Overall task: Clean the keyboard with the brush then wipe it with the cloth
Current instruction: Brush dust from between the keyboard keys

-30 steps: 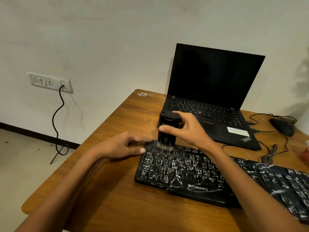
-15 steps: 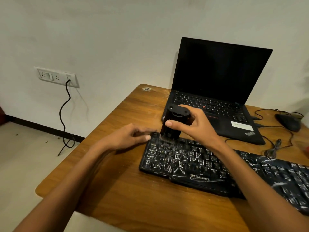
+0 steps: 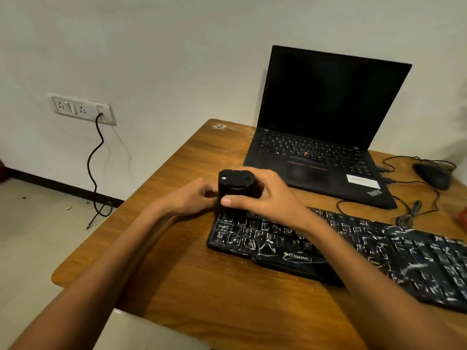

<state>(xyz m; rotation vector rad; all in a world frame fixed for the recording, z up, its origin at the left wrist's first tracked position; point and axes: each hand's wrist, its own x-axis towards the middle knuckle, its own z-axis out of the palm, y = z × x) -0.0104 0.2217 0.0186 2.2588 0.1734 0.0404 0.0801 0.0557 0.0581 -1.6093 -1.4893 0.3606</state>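
Observation:
A black keyboard (image 3: 379, 248), smeared with white dust, lies across the wooden table (image 3: 202, 286). My right hand (image 3: 267, 198) grips a stubby black brush (image 3: 235, 183) and holds it upright, bristle end down, on the keyboard's far-left corner. My left hand (image 3: 192, 198) is pressed against the left side of the brush at that corner. Its fingers are curled, and their tips are hidden behind the brush. No cloth shows in this view.
An open black laptop (image 3: 328, 97) stands behind the keyboard. A black mouse (image 3: 432, 175) and a coiled cable (image 3: 409, 213) lie at the far right. A wall socket (image 3: 80, 108) with a hanging cord is on the left. The table's left edge drops to the floor.
The brush has moved left along the top row to the keyboard's far-left corner. My left hand went from lying flat on the keyboard's left edge to curling beside the brush.

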